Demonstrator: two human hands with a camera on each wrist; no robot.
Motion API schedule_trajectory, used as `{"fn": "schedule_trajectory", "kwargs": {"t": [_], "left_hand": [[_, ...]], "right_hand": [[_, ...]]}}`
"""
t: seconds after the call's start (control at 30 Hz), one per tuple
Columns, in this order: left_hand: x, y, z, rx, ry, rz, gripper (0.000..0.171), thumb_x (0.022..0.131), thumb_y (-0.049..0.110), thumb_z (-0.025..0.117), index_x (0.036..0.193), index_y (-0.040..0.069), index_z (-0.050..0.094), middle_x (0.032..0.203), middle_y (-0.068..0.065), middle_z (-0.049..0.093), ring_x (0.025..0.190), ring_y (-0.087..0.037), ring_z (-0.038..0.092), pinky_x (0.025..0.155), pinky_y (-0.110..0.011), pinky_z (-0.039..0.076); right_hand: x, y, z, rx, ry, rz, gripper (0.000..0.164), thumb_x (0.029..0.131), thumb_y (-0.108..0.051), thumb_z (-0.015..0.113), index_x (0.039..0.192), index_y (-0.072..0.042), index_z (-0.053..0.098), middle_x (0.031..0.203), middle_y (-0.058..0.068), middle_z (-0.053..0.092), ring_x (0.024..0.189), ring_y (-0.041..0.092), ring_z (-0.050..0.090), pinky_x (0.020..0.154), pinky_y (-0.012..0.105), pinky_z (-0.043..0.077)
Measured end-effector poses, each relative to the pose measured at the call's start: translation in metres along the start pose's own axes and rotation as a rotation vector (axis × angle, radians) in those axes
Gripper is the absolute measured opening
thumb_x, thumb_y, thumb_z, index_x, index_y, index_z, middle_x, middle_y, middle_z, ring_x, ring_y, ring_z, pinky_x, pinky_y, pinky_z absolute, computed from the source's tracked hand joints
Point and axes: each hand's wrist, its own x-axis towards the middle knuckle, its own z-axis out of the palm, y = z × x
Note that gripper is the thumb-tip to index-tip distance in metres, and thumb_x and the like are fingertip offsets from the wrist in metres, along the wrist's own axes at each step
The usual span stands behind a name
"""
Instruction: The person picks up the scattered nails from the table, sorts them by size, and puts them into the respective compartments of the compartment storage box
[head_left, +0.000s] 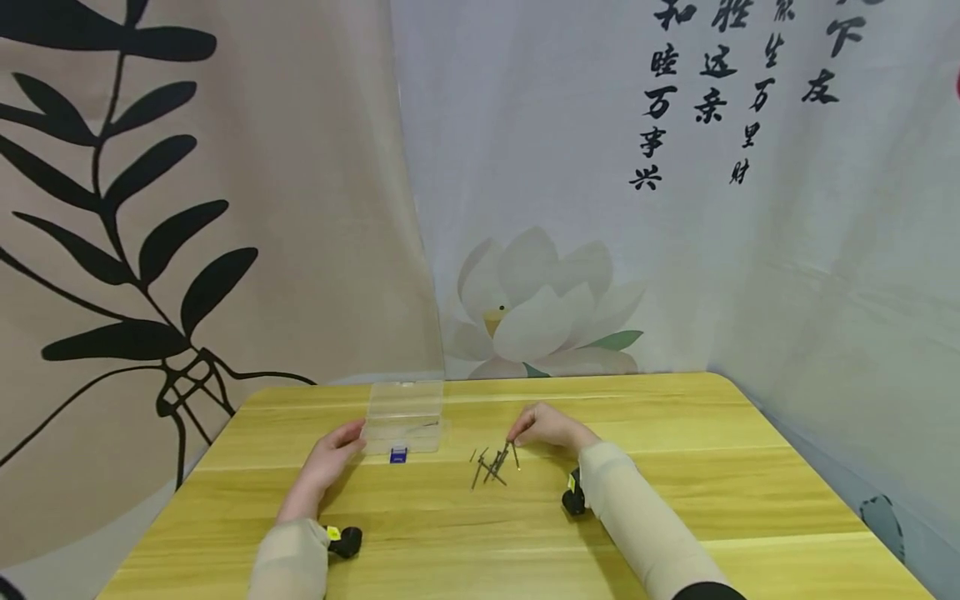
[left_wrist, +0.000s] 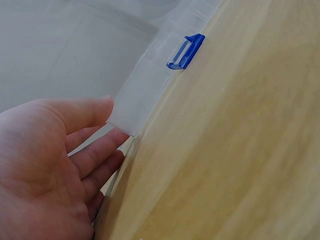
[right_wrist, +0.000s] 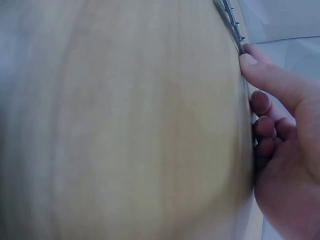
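Observation:
A clear plastic box [head_left: 402, 433] with a blue latch [left_wrist: 187, 51] lies with its lid [head_left: 406, 398] swung back. My left hand [head_left: 335, 454] holds the box at its left side; in the left wrist view the thumb meets the corner and the fingers lie against the side below. To the right of the box, several thin dark metal rods [head_left: 489, 468] lie in a loose, crossed pile. At the pile's right edge my right hand [head_left: 546, 425] pinches a thin metal rod [head_left: 515, 456] between thumb and index finger, the other fingers curled. Their exact kind is too small to tell.
Everything rests on a yellow wood-grain table [head_left: 465, 542]. A printed cloth backdrop [head_left: 315, 208] hangs behind its far edge. Each wrist carries a small black camera, such as the one [head_left: 573, 493] on the right.

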Motion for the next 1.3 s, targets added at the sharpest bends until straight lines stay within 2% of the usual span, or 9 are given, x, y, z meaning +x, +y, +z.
{"fn": "schedule_trajectory", "kwargs": {"t": [0.33,0.67,0.87,1.07,1.3], "left_hand": [[-0.002,0.002,0.001,-0.007,-0.002,-0.011,0.049,0.101,0.015,0.053,0.146,-0.001,0.040,0.146,-0.027,0.039,0.136,-0.041,0.034,0.111,-0.053,0.025],[-0.003,0.003,0.002,-0.006,0.001,-0.022,0.049,0.100,0.014,0.053,0.145,-0.001,0.041,0.144,-0.027,0.041,0.134,-0.041,0.036,0.110,-0.054,0.026],[-0.002,0.001,0.002,-0.012,0.006,-0.015,0.048,0.100,0.013,0.053,0.145,-0.001,0.041,0.144,-0.027,0.042,0.134,-0.041,0.036,0.110,-0.053,0.026],[-0.001,-0.001,0.003,-0.002,-0.001,-0.016,0.048,0.101,0.015,0.052,0.146,0.001,0.040,0.145,-0.026,0.040,0.135,-0.041,0.034,0.111,-0.053,0.026],[-0.002,0.001,0.001,0.003,-0.007,-0.017,0.048,0.102,0.015,0.051,0.146,0.001,0.040,0.146,-0.027,0.038,0.135,-0.042,0.034,0.109,-0.054,0.028]], "right_hand": [[-0.002,0.003,-0.002,0.016,-0.069,-0.025,0.021,0.087,0.001,0.067,0.107,0.002,0.073,0.105,0.012,0.061,0.093,0.018,0.054,0.081,0.030,0.049],[-0.004,0.004,-0.001,0.021,-0.086,-0.045,0.013,0.085,0.002,0.069,0.097,0.003,0.075,0.097,0.011,0.059,0.088,0.018,0.050,0.080,0.031,0.045],[-0.005,0.002,-0.002,-0.023,-0.097,-0.056,0.011,0.088,0.000,0.067,0.095,0.002,0.075,0.098,0.009,0.058,0.090,0.018,0.049,0.083,0.032,0.044],[-0.006,-0.003,-0.005,-0.062,-0.131,-0.021,0.011,0.089,-0.001,0.066,0.096,-0.001,0.074,0.102,0.006,0.055,0.094,0.018,0.047,0.086,0.034,0.042],[-0.004,-0.013,-0.009,-0.178,-0.197,-0.028,0.011,0.093,-0.001,0.061,0.097,-0.002,0.071,0.099,0.005,0.051,0.090,0.016,0.042,0.079,0.031,0.041]]}}
